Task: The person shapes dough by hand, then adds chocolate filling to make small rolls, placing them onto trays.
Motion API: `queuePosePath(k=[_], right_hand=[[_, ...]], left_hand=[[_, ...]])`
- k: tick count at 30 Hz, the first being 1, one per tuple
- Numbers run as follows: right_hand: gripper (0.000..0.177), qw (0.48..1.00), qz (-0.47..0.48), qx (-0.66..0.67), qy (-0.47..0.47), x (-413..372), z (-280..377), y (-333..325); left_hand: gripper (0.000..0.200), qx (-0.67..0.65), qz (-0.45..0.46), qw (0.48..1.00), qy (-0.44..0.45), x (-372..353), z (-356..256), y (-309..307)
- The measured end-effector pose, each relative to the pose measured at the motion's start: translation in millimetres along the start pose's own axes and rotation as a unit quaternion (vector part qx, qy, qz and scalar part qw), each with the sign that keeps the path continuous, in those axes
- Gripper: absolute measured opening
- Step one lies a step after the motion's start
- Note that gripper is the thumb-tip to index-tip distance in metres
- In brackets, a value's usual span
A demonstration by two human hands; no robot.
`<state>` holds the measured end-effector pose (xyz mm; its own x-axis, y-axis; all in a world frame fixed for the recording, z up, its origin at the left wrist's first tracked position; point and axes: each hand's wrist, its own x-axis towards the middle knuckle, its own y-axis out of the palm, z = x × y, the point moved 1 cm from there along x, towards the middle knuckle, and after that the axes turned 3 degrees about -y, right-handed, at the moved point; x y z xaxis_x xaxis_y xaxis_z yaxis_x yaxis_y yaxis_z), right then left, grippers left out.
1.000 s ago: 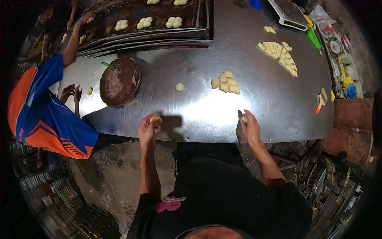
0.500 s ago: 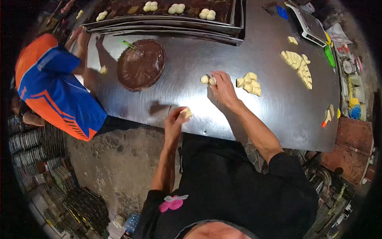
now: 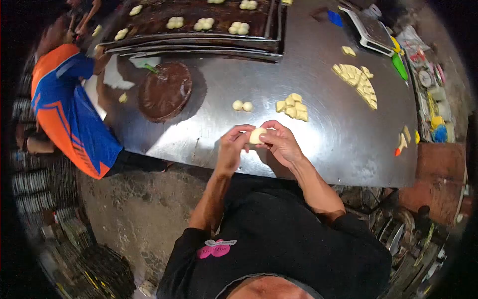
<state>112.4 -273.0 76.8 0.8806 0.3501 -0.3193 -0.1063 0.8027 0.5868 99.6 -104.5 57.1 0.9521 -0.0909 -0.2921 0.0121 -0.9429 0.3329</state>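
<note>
Item: pale round dough piece (image 3: 257, 135), held between both hands over the near part of the shiny steel worktable (image 3: 328, 134).
Left hand (image 3: 230, 149): fingertips pinched on the dough's left side.
Right hand (image 3: 281, 144): fingers curled round its right side.
Handling: judged light, soft, easily dented, possibly tacky; best cupped from both sides without squeezing.
Nearby: two small dough balls (image 3: 238, 105) just beyond; heap of cut dough pieces (image 3: 294, 106) beside them.

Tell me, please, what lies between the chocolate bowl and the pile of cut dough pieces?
Two small dough balls, side by side on the steel table, as the head view shows.
</note>
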Motion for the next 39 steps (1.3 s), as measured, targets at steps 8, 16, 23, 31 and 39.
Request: queuePosePath(k=[8, 16, 23, 31, 39], right_hand=[[0.054, 0.994, -0.067, 0.088, 0.012, 53.4, -50.6, 61.2], [0.055, 0.658, 0.154, -0.62, -0.398, 222.5, -49.0, 145.4], [0.047, 0.321, 0.391, -0.852, -0.135, 283.9, -57.4, 186.0], [0.052, 0.357, 0.415, -0.836, -0.05, 294.0, -56.0, 192.9], [0.057, 0.86, 0.309, -0.244, 0.325, 253.7, -56.3, 177.1]], left_hand=[[0.046, 0.242, -0.148, 0.957, 0.063, -25.9, 18.5, -21.8], [0.034, 0.238, -0.235, 0.938, 0.094, -56.2, -20.8, -123.3], [0.028, 0.171, -0.284, 0.943, 0.016, -82.6, -19.4, -198.0], [0.029, 0.138, -0.284, 0.949, -0.019, -66.5, -22.2, -219.5], [0.035, -0.243, -0.21, 0.947, 0.014, -5.8, -25.5, -174.8]])
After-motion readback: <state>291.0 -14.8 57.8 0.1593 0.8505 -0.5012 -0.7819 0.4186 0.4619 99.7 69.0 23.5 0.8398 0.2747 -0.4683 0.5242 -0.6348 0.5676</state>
